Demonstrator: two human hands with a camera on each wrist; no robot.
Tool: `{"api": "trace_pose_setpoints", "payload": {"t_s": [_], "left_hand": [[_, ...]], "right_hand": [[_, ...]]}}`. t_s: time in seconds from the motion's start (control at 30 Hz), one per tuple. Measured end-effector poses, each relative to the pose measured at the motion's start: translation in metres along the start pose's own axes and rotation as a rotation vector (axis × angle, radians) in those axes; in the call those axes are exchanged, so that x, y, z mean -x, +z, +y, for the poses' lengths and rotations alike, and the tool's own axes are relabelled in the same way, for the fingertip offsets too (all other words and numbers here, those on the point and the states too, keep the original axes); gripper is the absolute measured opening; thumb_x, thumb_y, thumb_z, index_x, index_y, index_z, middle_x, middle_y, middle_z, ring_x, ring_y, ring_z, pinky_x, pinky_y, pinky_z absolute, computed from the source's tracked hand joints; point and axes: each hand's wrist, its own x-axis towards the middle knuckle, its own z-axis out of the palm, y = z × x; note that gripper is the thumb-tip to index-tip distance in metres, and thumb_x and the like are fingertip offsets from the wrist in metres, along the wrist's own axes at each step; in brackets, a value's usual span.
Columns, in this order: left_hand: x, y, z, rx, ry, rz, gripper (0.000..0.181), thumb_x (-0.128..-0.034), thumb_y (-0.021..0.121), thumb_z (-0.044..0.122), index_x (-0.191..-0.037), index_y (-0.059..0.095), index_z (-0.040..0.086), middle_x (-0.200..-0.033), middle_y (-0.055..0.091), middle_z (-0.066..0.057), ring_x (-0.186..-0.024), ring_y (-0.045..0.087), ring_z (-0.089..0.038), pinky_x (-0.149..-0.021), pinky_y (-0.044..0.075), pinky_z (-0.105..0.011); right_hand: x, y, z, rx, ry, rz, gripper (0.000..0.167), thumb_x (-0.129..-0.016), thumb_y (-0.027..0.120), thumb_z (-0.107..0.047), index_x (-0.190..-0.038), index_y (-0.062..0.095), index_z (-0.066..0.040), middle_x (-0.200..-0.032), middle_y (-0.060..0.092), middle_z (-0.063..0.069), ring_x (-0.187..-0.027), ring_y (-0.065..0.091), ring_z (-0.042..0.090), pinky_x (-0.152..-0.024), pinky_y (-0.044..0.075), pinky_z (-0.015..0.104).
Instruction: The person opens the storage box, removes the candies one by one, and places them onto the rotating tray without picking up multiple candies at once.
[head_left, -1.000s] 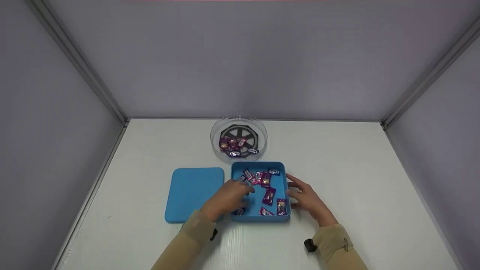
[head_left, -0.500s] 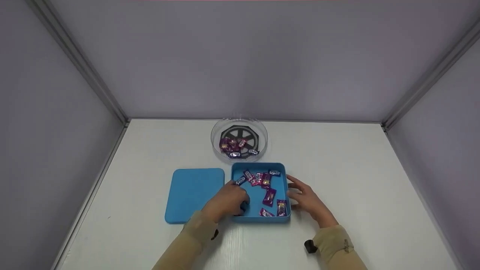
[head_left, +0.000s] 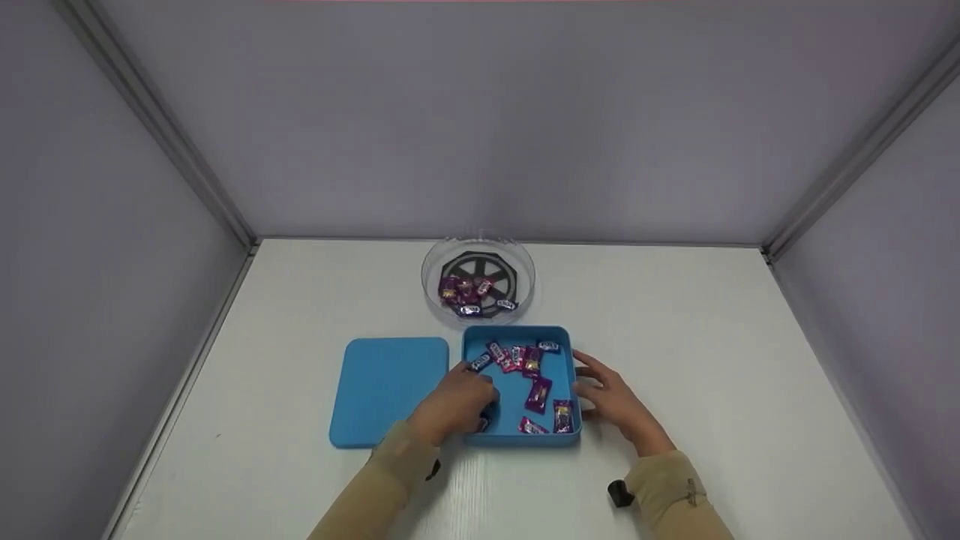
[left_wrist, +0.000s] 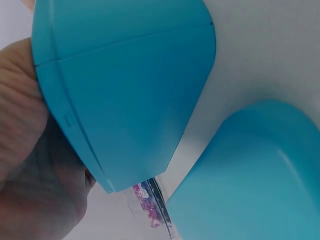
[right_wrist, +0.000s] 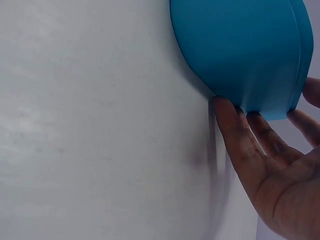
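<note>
A blue open box (head_left: 517, 439) stands at the middle of the table, with several small wrapped candies (head_left: 538, 394) inside. My left hand (head_left: 456, 399) reaches over the box's left wall, its fingers bent down beside a dark blue wrapped candy (head_left: 484, 421) near the front left corner. Its fingertips are hidden in the head view, and the box wall covers them in the left wrist view, so a grip on that candy cannot be confirmed. My right hand (right_wrist: 280, 165) touches the box's right wall with extended fingertips, the thumb near the rim.
To the left of the box lies a flat blue lid (head_left: 386, 390). Behind it, a clear round dish (head_left: 525, 281) holds several more wrapped candies (head_left: 466, 290). Grey panels (head_left: 480, 120) enclose the white table (head_left: 675, 315) at the back and sides.
My left hand has drawn in slightly toward the box's front left corner, its fingers bending down at the dark blue candy. The right hand, box, lid and dish stay put.
</note>
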Motion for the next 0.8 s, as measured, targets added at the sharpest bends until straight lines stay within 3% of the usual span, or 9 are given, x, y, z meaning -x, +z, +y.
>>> {"api": "trace_pose_setpoints", "payload": {"t_s": [0.23, 0.8], "left_hand": [[0.0011, 0.0008, 0.0000, -0.029, 0.025, 0.052, 0.015, -0.0762, 0.078, 0.009, -0.087, 0.075, 0.020, -0.079, 0.062, 0.004, -0.073, 0.058, -0.015, -0.089, 0.043, -0.042], [-0.0049, 0.0081, 0.0019, -0.107, -0.006, 0.077, 0.013, -0.0810, 0.073, 0.007, -0.081, 0.073, 0.020, -0.076, 0.061, 0.003, -0.068, 0.053, -0.014, -0.075, 0.041, -0.037]], "right_hand": [[-0.0005, -0.0002, 0.0012, 0.003, -0.001, -0.005, 0.061, -0.097, 0.057, -0.011, -0.153, 0.037, -0.021, -0.145, 0.042, 0.019, -0.123, 0.050, 0.041, -0.082, 0.053, 0.052], [-0.0024, -0.0001, 0.0039, 0.014, -0.002, -0.002, 0.059, -0.098, 0.057, -0.013, -0.153, 0.036, -0.021, -0.145, 0.041, 0.018, -0.126, 0.048, 0.043, -0.083, 0.053, 0.052]]}}
